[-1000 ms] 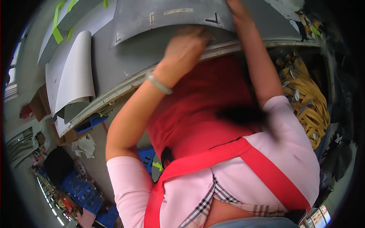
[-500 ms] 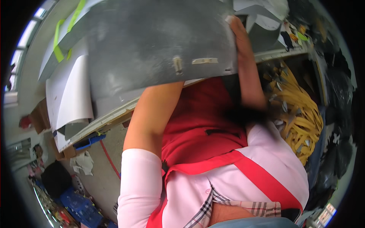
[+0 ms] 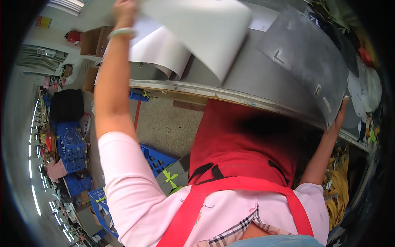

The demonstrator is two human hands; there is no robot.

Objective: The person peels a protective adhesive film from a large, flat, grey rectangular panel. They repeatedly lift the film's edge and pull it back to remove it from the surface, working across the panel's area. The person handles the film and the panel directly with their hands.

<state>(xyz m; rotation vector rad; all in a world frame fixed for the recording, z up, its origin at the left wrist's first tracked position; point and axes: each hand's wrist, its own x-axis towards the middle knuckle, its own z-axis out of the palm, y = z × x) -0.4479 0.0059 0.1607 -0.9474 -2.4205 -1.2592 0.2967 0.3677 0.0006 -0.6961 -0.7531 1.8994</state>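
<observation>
At the far left of the table, my left hand [image 3: 124, 13], slightly blurred, is closed at the corner of a large white sheet [image 3: 210, 31]. The sheet is lifted and bends over toward me, its lower corner hanging down. My right hand [image 3: 341, 114] grips the near right corner of a dark grey, scuffed board [image 3: 306, 53]. That board is tilted at the right end of the table and has several small slots with pale edges. Grey sheet material [image 3: 242, 76] lies flat on the table between my hands. Another white sheet [image 3: 158, 47] curls up beneath the lifted one.
The table's front edge [image 3: 197, 91] runs in front of my red apron. Yellow strips [image 3: 337, 177] are heaped below the table at right. Blue crates [image 3: 72, 146] stand on the floor at left, and a cardboard box [image 3: 94, 41] is past the table's left end.
The dark board has moved from in front of me to the right, held by my right hand. My left hand has come out from under it to the far left, and a white sheet is now raised.
</observation>
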